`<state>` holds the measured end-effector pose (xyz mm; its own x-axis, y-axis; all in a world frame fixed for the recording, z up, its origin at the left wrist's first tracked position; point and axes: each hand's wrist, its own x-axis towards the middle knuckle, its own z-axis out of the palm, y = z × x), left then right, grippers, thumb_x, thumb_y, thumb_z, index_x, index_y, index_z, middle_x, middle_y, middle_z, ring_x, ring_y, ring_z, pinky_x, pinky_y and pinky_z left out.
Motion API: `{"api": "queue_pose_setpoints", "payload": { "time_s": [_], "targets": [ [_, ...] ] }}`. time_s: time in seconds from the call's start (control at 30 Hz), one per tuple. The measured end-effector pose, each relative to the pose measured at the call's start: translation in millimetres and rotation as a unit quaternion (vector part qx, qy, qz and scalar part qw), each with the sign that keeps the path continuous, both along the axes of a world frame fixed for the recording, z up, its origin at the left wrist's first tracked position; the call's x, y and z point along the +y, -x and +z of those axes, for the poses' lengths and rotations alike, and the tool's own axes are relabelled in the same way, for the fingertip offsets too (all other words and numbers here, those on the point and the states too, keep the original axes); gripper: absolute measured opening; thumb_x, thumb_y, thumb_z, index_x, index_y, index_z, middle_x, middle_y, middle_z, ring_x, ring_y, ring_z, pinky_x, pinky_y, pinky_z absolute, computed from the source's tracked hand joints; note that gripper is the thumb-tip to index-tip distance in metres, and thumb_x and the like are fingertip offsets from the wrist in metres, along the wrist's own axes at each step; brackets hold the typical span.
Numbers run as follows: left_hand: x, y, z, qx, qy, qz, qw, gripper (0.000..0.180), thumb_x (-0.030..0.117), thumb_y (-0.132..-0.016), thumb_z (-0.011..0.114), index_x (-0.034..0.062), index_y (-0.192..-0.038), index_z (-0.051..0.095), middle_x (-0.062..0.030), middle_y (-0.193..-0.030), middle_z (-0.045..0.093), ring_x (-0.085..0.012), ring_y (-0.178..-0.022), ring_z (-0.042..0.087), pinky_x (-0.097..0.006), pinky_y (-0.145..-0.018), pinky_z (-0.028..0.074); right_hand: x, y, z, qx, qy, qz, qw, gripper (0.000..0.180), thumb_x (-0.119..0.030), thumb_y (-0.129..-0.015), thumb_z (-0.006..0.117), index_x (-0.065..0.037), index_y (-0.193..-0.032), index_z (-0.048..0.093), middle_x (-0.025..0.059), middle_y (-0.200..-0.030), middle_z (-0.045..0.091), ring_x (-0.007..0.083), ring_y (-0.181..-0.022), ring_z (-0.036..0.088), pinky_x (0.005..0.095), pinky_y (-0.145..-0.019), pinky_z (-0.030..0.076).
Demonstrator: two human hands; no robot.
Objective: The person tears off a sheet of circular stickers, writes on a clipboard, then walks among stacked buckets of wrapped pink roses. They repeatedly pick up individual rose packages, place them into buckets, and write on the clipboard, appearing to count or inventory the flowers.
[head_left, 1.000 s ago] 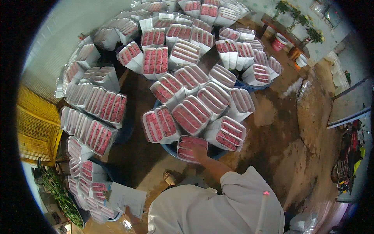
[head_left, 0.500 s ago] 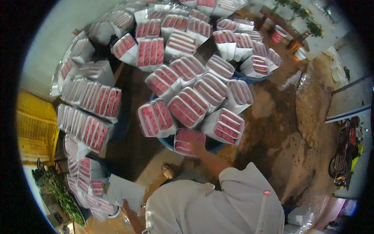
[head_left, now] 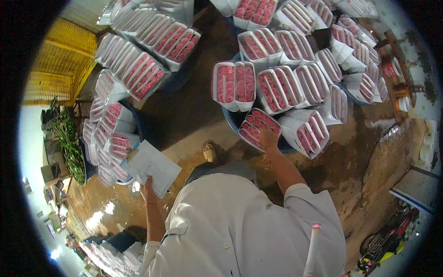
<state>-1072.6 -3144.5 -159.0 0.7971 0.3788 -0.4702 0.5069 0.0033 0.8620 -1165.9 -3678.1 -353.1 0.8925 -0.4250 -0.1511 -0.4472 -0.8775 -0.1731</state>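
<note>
My left hand (head_left: 148, 190) is closed on the near edge of a clipboard (head_left: 134, 151) with a white sheet of paper (head_left: 154, 168), tilted over the floor at the left. My right arm reaches forward to a bundle of pink roses (head_left: 253, 124) in white wrapping, at the near side of a blue tub (head_left: 232, 119). My right hand (head_left: 269, 139) rests against the bundle's right end; its fingers are too small and blurred to read. Beside it stand another rose bundle (head_left: 234, 85) to the left and one (head_left: 307, 134) to the right.
More wrapped roses (head_left: 146, 76) crowd tubs at the left and back. Green cut foliage (head_left: 68, 143) lies far left, below a yellow mesh crate (head_left: 60, 64). The brown floor (head_left: 341, 171) looks wet. A motorbike (head_left: 376, 244) stands at the lower right.
My view has swung left and down, so the tubs sit higher and more to the right. The clipboard and left hand show more fully. My right hand stays at the same bundle.
</note>
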Motion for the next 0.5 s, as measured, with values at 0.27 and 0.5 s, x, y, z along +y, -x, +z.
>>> {"api": "queue_pose_setpoints", "payload": {
  "time_s": [0.27, 0.5],
  "targets": [
    [15.6, 29.9, -4.9, 0.067, -0.039, 0.060, 0.995, 0.049, 0.005, -0.083, 0.065, -0.0024, -0.130, 0.053, -0.0121, -0.115, 0.063, -0.0267, -0.098, 0.063, -0.041, -0.086, 0.052, -0.8, -6.2, 18.7, 0.013, -0.080, -0.040, 0.996, 0.014, -0.021, -0.088, 0.056, -0.009, -0.092, 0.064, 0.0143, -0.099, 0.064, 0.0376, -0.087, 0.066, 0.0505, -0.075, 0.054],
    [45.0, 55.1, -37.5, 0.037, 0.042, 0.065, 0.996, 0.048, 0.006, -0.083, 0.065, -0.0023, -0.129, 0.053, -0.0130, -0.115, 0.063, -0.0297, -0.098, 0.063, -0.043, -0.085, 0.052, -0.6, -3.5, 4.6, 0.080, 0.019, -0.014, 0.997, 0.014, -0.021, -0.089, 0.057, -0.012, -0.095, 0.066, 0.0141, -0.102, 0.063, 0.0377, -0.086, 0.065, 0.0501, -0.074, 0.053]
  ]
}}
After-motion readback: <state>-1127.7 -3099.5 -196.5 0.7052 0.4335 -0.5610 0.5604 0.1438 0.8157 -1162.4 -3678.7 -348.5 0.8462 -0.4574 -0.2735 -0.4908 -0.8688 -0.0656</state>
